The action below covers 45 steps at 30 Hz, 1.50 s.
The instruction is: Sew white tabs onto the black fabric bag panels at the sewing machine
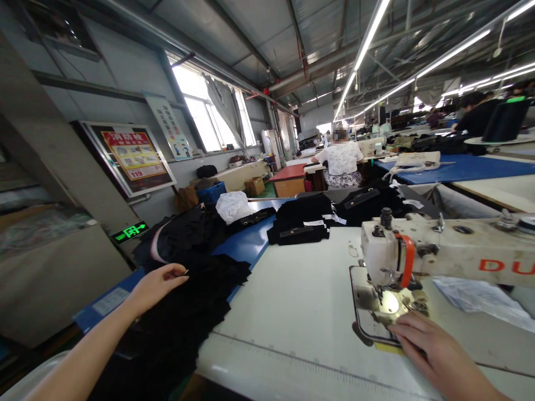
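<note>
My left hand (161,285) is closed in a pinch above a pile of black fabric (184,317) that hangs over the table's left edge. A tiny dark item with a pale glint shows at its fingertips, too small to name. My right hand (426,342) is at the front of a white sewing machine (438,245), its fingers drawn together by the metal needle plate (368,320). Whatever those fingers hold, if anything, is hidden. The machine's lamp lights the plate under the needle area.
Black fabric pieces with white labels (298,231) lie at the table's far edge. A white plastic bag (233,207) rests beyond the pile. A printed ruler (292,359) runs along the table front. Further back, a person in a patterned white top (343,160) sits at another machine.
</note>
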Motion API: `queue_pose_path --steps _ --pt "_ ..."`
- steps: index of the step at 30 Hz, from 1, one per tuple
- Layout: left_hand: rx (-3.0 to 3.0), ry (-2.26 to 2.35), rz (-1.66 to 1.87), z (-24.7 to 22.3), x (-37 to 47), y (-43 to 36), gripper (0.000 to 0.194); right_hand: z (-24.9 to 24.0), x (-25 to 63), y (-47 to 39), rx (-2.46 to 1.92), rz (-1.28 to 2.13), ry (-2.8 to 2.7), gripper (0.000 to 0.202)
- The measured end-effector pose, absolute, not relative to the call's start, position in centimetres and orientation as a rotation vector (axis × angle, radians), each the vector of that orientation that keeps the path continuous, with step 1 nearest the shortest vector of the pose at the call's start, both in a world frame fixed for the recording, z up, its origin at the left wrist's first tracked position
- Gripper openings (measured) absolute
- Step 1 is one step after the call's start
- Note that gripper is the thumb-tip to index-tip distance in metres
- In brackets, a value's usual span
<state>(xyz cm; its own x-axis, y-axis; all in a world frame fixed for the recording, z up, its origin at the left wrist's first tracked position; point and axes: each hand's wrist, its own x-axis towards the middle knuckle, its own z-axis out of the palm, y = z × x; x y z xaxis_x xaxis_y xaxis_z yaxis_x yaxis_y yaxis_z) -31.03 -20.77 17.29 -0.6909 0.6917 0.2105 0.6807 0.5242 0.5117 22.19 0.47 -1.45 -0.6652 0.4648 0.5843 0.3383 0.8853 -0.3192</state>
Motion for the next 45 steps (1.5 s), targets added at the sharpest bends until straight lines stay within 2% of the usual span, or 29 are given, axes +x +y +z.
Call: queue_pose_path --steps 3,8,12,15,21,25,30,35,39,42,45 --pt "1.017 2.719 1.161 18.9 -31.5 -21.8 0.034 -1.4 22.2 0.5 -0.57 0.244 -2.348 0.022" --pt "0.72 2.801 1.594 21.9 -31.6 -22.9 0.026 -1.8 22.3 0.6 -0.574 0.242 -2.364 0.022" --pt "0.684 2.89 1.697 24.2 -29.6 -22.5 0.028 -2.2 22.4 0.7 -0.594 0.224 -2.38 0.021" --pt "0.805 2.956 1.535 25.4 -26.9 -21.4 0.03 -2.1 22.4 0.6 -0.599 0.228 -2.389 0.022" --pt "1.181 3.118 0.484 25.4 -23.9 -18.5 0.033 -1.7 22.4 0.4 -0.633 0.256 -2.396 0.025" --pt "1.446 2.928 0.252 23.7 -23.4 -17.0 0.035 -1.5 22.3 0.3 -0.628 0.289 -2.393 0.024" --pt "1.608 2.662 0.16 21.9 -22.3 -16.0 0.029 -1.2 22.2 0.2 -0.635 0.307 -2.405 0.025" --pt "1.497 2.534 0.278 23.5 -22.6 -15.9 0.034 -1.1 22.2 0.1 -0.641 0.307 -2.433 0.027" --pt "1.439 2.967 0.363 26.2 -22.0 -16.3 0.037 -1.1 22.2 0.2 -0.642 0.324 -2.428 0.026" --pt "1.412 3.402 0.665 27.8 -20.1 -16.5 0.04 -1.1 22.2 0.1 -0.646 0.342 -2.429 0.026" --pt "1.785 3.421 0.749 28.2 -17.3 -16.1 0.034 -1.0 22.1 0.1 -0.649 0.341 -2.427 0.026"
